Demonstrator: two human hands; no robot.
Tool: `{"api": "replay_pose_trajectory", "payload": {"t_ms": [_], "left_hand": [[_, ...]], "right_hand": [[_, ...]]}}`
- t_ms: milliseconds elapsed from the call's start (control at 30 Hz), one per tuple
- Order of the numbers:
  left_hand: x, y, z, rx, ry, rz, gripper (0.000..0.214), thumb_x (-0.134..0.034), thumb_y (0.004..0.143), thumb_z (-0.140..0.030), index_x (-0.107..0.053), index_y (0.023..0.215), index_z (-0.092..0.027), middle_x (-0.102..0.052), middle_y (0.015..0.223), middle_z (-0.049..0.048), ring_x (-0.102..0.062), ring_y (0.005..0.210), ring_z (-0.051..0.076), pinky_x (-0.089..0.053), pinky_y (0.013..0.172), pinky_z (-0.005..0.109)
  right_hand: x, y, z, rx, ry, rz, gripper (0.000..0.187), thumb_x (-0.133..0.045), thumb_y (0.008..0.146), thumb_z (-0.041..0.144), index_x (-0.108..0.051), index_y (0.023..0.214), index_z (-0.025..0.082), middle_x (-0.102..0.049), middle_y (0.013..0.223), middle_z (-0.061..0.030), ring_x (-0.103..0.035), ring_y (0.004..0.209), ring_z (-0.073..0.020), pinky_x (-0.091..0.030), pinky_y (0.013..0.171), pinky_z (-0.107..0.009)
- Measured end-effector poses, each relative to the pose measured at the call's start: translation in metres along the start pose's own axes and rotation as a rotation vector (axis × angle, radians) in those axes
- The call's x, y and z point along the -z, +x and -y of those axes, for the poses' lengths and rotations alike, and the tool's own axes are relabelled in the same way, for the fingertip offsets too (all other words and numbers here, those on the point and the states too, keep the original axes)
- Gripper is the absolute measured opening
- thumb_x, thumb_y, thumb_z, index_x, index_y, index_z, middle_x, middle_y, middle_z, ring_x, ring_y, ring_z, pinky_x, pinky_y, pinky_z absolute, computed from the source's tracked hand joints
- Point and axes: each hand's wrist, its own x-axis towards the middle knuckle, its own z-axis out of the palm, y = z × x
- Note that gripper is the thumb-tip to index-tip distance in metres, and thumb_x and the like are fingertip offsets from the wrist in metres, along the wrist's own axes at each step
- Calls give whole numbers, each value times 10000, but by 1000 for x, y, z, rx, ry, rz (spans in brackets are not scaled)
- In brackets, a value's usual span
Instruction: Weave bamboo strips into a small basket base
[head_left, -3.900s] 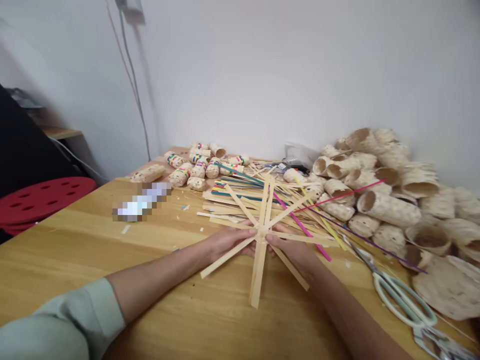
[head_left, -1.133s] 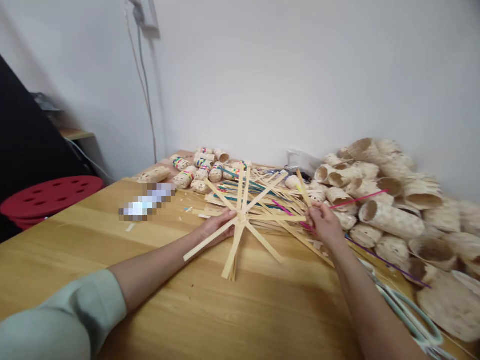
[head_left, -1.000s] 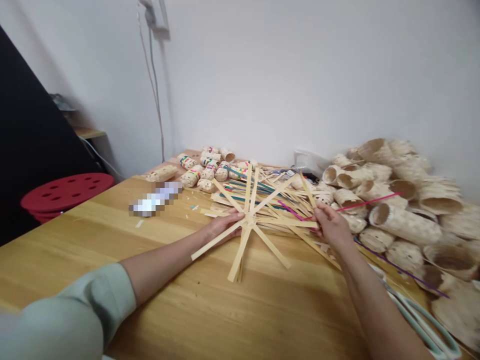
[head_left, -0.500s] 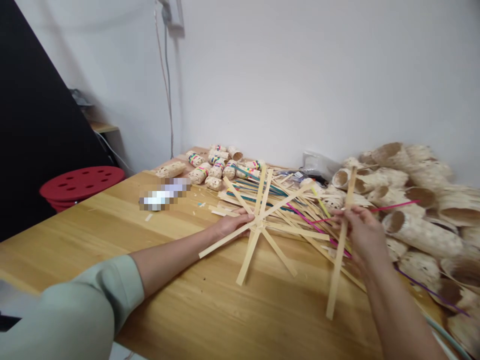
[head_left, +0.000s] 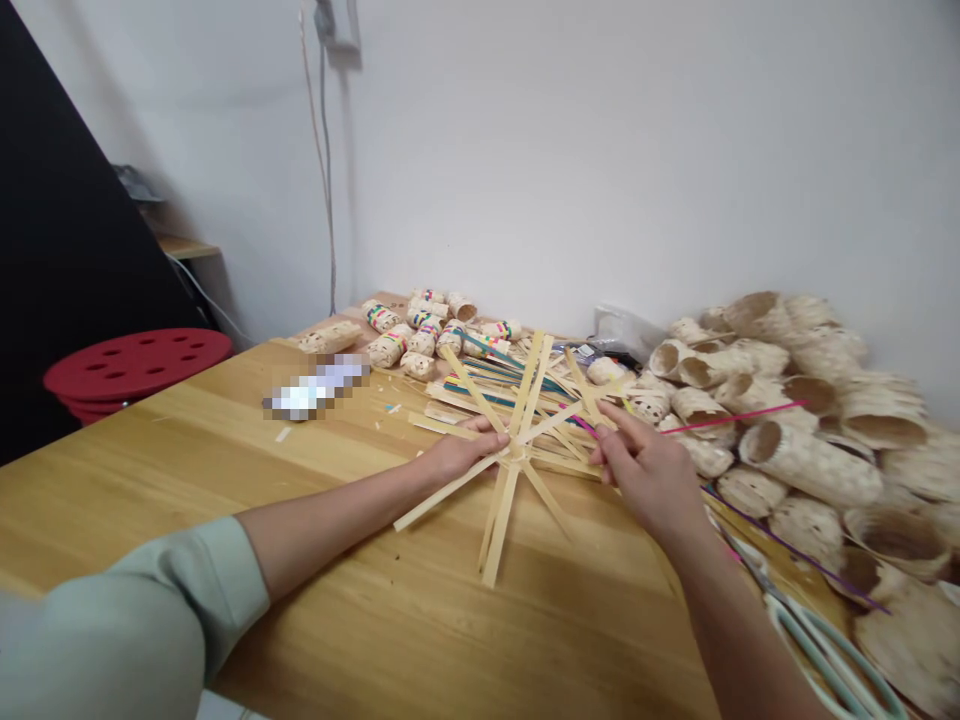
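Note:
My left hand [head_left: 469, 452] is closed on the left side of a star of pale bamboo strips [head_left: 516, 450], thumb in front near the crossing. The strips fan out in several directions just above the table. My right hand [head_left: 637, 460] pinches a loose bamboo strip [head_left: 583, 385] at the star's right side. That strip's upper end tilts up and to the left; its lower part is hidden by the hand. Whether the loose strip touches the star I cannot tell.
Behind the star lies a heap of loose strips [head_left: 510, 375]. Small woven rolls [head_left: 390, 345] sit at the back left, a pile of woven tubes [head_left: 810, 465] at the right. Scissors [head_left: 825, 640] lie at the lower right. A blurred-out object [head_left: 319, 385] and a red stool [head_left: 142, 365] are left.
My right hand has moved left with the loose strip, from over the right side of the table to the star. The scissors have come into view. My left hand still holds the star.

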Motion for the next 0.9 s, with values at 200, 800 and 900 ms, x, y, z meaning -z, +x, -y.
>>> {"api": "replay_pose_trajectory", "payload": {"t_ms": [200,800,900], "left_hand": [[-2,-1,2,-44,56,56,333,-767,660,-299,-688,929,-120,-670,742,55,-555,574,99,-413,532,197],[0,4,1,-40,80,58,360,-777,635,-331,-696,925,-132,-665,766,47,-566,602,118,-413,558,223],[-1,4,0,-29,63,106,364,-772,641,-329,-688,935,-130,-679,782,58,-591,622,132,-428,558,225]], "right_hand": [[-14,-2,6,-132,286,249,550,-494,795,431,-509,1277,165,-623,593,10,-545,430,-127,-426,452,-238],[-2,24,9,342,-372,435,357,-482,874,322,-580,1217,321,-677,1090,-38,-623,955,-232,-430,788,-312],[3,33,2,333,-311,443,340,-467,875,291,-605,1181,347,-651,1146,-10,-606,998,-215,-427,825,-310]]}}
